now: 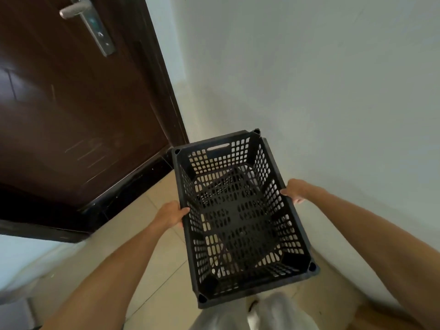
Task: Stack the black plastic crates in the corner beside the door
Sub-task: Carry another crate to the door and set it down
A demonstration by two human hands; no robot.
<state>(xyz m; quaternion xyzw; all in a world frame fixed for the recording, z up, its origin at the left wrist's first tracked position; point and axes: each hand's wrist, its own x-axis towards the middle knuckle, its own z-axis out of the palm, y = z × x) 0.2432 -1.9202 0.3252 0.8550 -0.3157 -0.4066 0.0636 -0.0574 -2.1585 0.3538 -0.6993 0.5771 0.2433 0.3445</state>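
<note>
- Black plastic crate (238,210) between the hands, corner by the door (71,103) just beyond them.
- Left hand (170,215) and right hand (296,190) each clasp a long rim.
- Keep it level, lower squarely.

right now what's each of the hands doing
left hand: grips the left rim of the black perforated plastic crate
right hand: grips the same crate's right rim

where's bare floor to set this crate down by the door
Bare tiled floor lies between the door sill and the crate, on its left side. A narrower strip runs along the wall by the right hand. Crowded at the near end, by the person's legs.
</note>
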